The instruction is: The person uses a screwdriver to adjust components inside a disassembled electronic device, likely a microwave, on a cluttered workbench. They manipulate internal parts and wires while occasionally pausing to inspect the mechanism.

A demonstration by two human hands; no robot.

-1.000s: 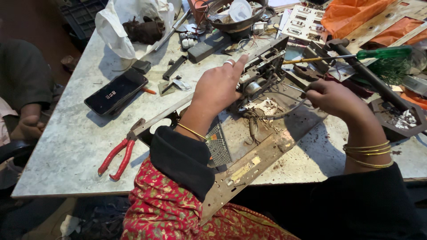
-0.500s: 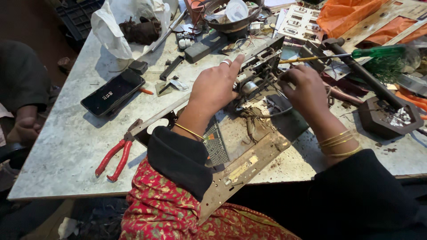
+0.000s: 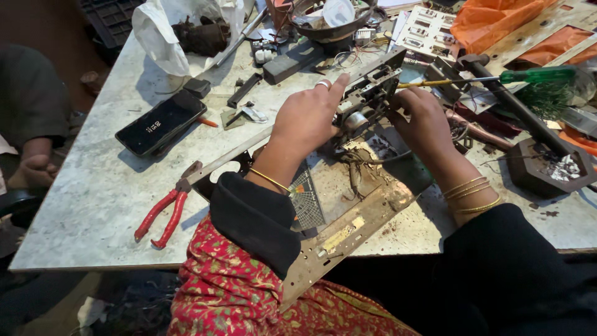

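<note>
A rusty metal chassis plate [image 3: 348, 231] lies across the table's front edge and over my lap. At its far end stands a grey metal mechanism [image 3: 372, 87] with wires and a small round part. My left hand [image 3: 308, 118], with a ring and a gold bangle, grips the mechanism's left side, index finger stretched along its top edge. My right hand [image 3: 423, 118], with several bangles on the wrist, holds the mechanism's right side, fingers curled around it. What the fingertips touch behind it is hidden.
Red-handled pliers [image 3: 163, 214] and a black phone [image 3: 160, 124] lie to the left on the marble table [image 3: 81, 205]. A green-handled screwdriver [image 3: 497, 78], an orange bag [image 3: 497, 22] and a dark octagonal holder [image 3: 547, 168] are on the right. Another person [image 3: 31, 124] sits at far left.
My right hand has moved left from the table's right side onto the mechanism and closed around it. My left hand has stayed on the mechanism's left side.
</note>
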